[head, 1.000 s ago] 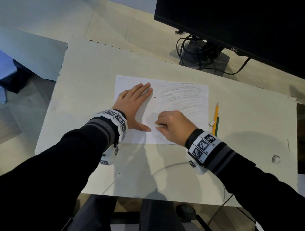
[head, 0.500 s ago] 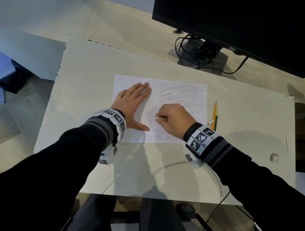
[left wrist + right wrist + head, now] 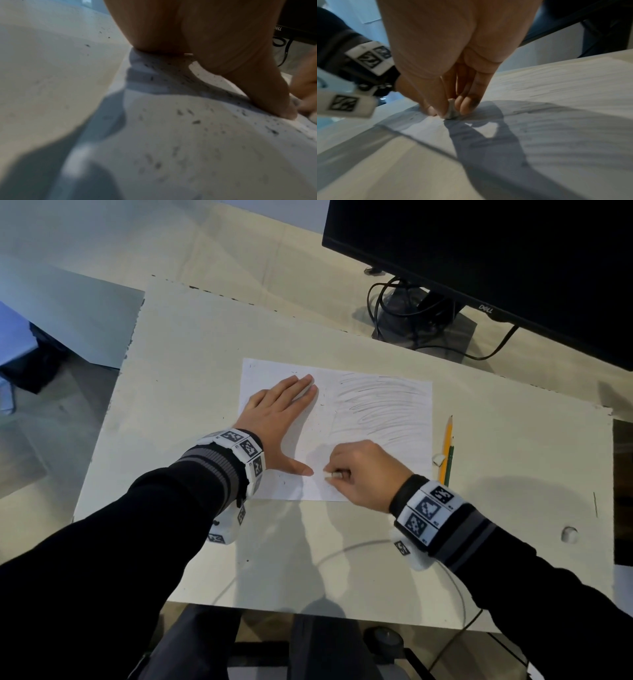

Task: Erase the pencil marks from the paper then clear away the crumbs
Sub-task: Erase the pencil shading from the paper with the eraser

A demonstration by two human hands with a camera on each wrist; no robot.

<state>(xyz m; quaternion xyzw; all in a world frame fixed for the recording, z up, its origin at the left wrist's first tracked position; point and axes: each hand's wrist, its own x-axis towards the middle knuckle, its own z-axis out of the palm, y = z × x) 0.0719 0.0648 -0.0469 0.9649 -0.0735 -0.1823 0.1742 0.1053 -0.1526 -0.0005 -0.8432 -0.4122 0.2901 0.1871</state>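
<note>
A white sheet of paper (image 3: 335, 392) lies on the pale board, its right half covered with grey pencil marks (image 3: 380, 409). My left hand (image 3: 281, 419) lies flat on the paper's left half, fingers straight and thumb spread. My right hand (image 3: 363, 470) pinches a small white eraser (image 3: 333, 474) and presses it on the paper near the front edge, just right of the left thumb. In the right wrist view the eraser (image 3: 452, 109) sits between thumb and fingertips against the paper (image 3: 556, 88). Dark crumbs (image 3: 195, 121) lie scattered over the paper in the left wrist view.
A yellow pencil (image 3: 447, 446) and a green one (image 3: 449, 463) lie right of the paper beside a white eraser piece (image 3: 438, 459). Another small white piece (image 3: 569, 534) sits at the board's right. A black monitor (image 3: 496, 261) with cables (image 3: 404, 313) stands at the back.
My right hand with the eraser moved away from me half a second ago and has come back toward the paper's front edge. The left hand has stayed flat on the paper.
</note>
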